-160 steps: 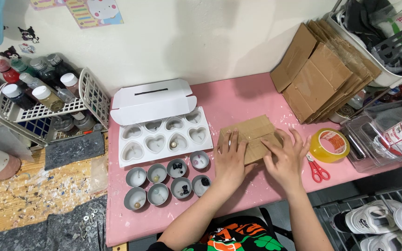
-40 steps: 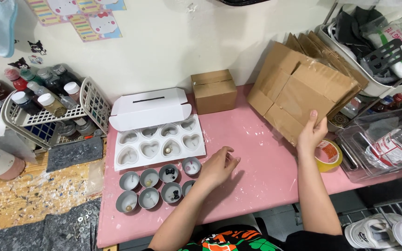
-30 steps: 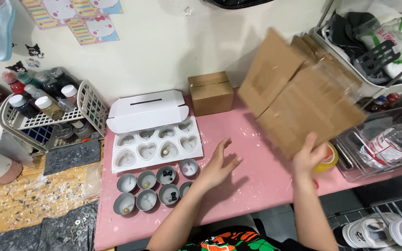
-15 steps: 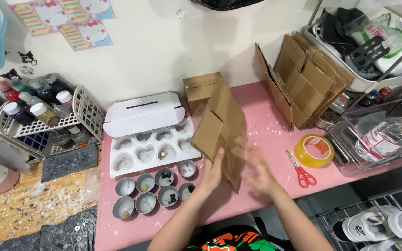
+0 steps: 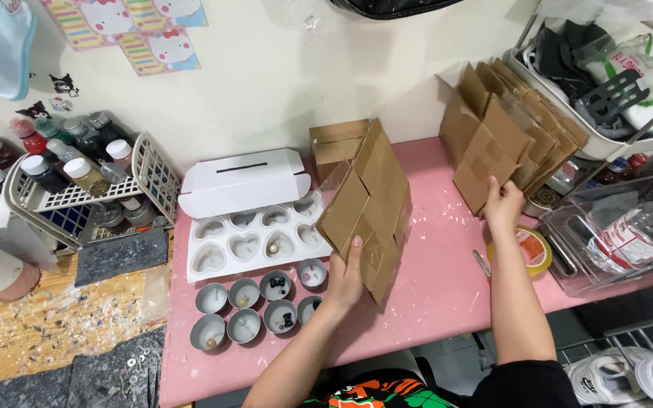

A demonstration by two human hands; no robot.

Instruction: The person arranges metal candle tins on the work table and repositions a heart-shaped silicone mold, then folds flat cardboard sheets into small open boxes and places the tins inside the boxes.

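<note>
Left hand grip: left hand (image 5: 347, 277) closed on the lower edge of a flat cardboard sheet (image 5: 368, 205), thumb on the near face, holding it up on edge above the pink table (image 5: 440, 272).
Right hand grip: right hand (image 5: 502, 205) with fingers curled on the nearest piece of the cardboard stack (image 5: 504, 128); how tightly it grips, I cannot tell.
Cardboard sheet: creased, unfolded, tilted — it stands over the middle of the table, just right of the white tray.
Cardboard stack: many flat pieces leaning against the wall at the table's right end.
Small box (image 5: 335, 145): folded brown cardboard, shut, at the wall behind the held sheet.
White tray (image 5: 255, 242): heart-shaped hollows in two rows; one hollow holds a small round bit, the others look bare or too dim to tell.
White carton (image 5: 243, 181): flat, slotted, lying behind the tray.
Round cups (image 5: 255, 306): small metal cups in two rows near the table's front edge — several hold pale filling with small dark or coloured bits.
Tape roll (image 5: 527, 249): yellow, lying flat right of the right forearm, scissors (image 5: 481, 264) just beside it.
Wire basket (image 5: 85, 189): left of the table, holding capped bottles.
Clear bin (image 5: 614, 234): at far right, holding a plastic bottle.
</note>
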